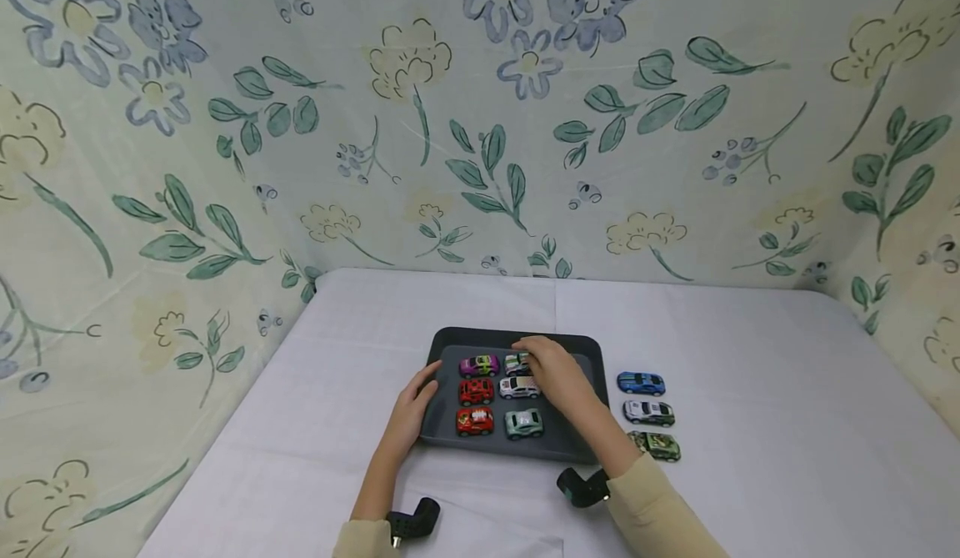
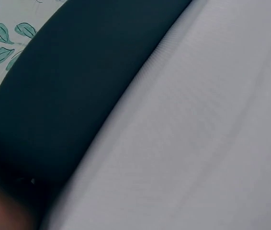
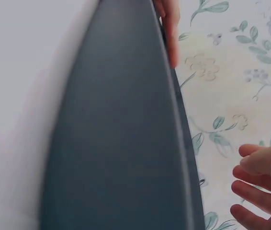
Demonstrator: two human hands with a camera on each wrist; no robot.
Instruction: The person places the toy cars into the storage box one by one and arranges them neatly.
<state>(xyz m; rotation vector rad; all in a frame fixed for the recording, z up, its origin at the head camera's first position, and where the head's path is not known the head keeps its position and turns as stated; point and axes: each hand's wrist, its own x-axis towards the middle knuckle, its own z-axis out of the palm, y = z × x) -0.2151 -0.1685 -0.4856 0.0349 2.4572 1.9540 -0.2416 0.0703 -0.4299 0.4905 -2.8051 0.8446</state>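
Note:
A dark grey tray (image 1: 480, 447) lies on the white-covered table. In it stand toy cars in two columns: a purple car (image 1: 479, 365), a red car (image 1: 476, 391) and another red car (image 1: 475, 421) on the left; a white-and-green car (image 1: 516, 364), a white car (image 1: 519, 387) and a pale green car (image 1: 523, 423) on the right. My left hand (image 1: 409, 412) rests against the tray's left rim, its fingers extended. Over the white-and-green car, partly covering it, is my right hand (image 1: 553, 372). In the right wrist view its fingers (image 3: 253, 194) are spread, with nothing seen between them.
Right of the tray, a blue car (image 1: 641, 383), a white-and-black car (image 1: 648, 412) and a green camouflage car (image 1: 657, 445) stand in a column. My right forearm partly covers the camouflage car. Flower-patterned cloth (image 1: 480, 166) hangs behind the table and along its sides.

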